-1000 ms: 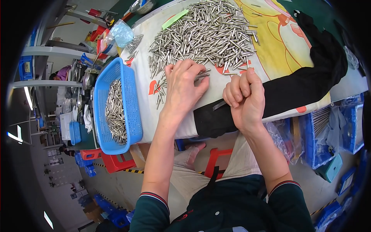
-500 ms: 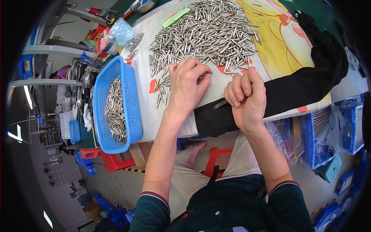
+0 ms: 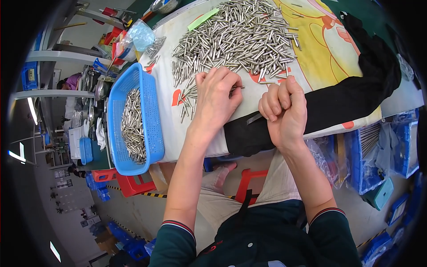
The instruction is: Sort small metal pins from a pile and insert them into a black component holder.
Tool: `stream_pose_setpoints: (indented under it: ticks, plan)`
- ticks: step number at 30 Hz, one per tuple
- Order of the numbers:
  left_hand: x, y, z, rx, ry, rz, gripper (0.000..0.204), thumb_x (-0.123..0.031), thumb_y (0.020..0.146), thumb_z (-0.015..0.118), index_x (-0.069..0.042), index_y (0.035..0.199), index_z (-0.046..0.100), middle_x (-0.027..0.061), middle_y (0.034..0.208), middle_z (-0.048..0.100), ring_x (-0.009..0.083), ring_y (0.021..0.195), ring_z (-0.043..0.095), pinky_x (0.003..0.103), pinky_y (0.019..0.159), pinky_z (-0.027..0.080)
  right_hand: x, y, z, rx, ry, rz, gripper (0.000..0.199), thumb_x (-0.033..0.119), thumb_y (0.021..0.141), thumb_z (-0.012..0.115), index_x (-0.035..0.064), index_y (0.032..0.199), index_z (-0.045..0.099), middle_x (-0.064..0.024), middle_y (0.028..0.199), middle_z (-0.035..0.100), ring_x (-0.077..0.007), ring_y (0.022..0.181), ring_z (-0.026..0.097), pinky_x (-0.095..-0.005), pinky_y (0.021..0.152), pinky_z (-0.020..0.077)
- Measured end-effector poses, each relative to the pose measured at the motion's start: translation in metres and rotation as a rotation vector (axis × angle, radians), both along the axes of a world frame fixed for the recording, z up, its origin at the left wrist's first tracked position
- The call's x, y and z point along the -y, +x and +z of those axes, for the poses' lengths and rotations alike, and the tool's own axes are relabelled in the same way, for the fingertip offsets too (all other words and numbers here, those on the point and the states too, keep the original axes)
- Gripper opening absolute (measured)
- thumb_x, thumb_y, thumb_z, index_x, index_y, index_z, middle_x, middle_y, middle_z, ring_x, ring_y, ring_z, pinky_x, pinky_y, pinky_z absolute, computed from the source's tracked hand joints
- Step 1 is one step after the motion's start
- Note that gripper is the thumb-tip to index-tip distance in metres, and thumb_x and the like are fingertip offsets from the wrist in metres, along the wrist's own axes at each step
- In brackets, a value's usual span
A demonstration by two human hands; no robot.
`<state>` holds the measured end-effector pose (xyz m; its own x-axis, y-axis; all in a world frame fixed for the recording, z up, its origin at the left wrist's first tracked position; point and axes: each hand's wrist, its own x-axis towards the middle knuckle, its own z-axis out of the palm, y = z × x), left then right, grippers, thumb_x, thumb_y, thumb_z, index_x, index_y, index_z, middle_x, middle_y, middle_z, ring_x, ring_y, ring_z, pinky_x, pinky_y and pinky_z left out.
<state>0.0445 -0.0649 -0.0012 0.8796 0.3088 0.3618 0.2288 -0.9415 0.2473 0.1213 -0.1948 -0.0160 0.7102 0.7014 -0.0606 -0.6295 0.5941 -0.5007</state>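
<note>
A large heap of small silver metal pins lies on a cloth-covered table. My left hand rests palm down at the near edge of the heap, its fingertips pinching one metal pin. My right hand is closed in a fist just to the right, gripping a thin dark tool whose tip pokes out to the left. A blue perforated plastic basket to my left holds more of the same pins.
A black cloth drapes over the table's near right edge. Clear plastic bags and clutter sit at the far left. Red stools stand under the table. Blue bins with rods are at my right. Another person sits far left.
My left hand has slid slightly toward the heap and its fingers now pinch a pin. The right fist has stayed nearly still.
</note>
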Motion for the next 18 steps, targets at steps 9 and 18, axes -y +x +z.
stream_pose_setpoints:
  ticks: [9, 18]
  plan:
    - [0.003, -0.015, 0.011, 0.011, 0.092, -0.115, 0.014, 0.0, 0.06, 0.062, -0.007, 0.067, 0.052, 0.0029, 0.072, 0.05, 0.0189, 0.073, 0.05, 0.035, 0.073, 0.031, -0.001, 0.0, 0.0, -0.005, 0.012, 0.0, 0.041, 0.027, 0.095, 0.033, 0.0137, 0.057, 0.027, 0.0002, 0.048, 0.03, -0.0094, 0.04, 0.023, -0.0253, 0.043, 0.0231]
    - [0.044, -0.045, 0.007, -0.008, -0.071, 0.01, 0.012, 0.002, 0.063, 0.064, -0.005, 0.07, 0.056, 0.003, 0.068, 0.054, 0.0189, 0.068, 0.054, 0.031, 0.069, 0.035, 0.003, 0.002, 0.0, -0.051, 0.115, -0.019, 0.044, 0.028, 0.095, 0.033, 0.0131, 0.054, 0.025, 0.003, 0.045, 0.023, -0.0077, 0.039, 0.014, -0.0249, 0.041, 0.0174]
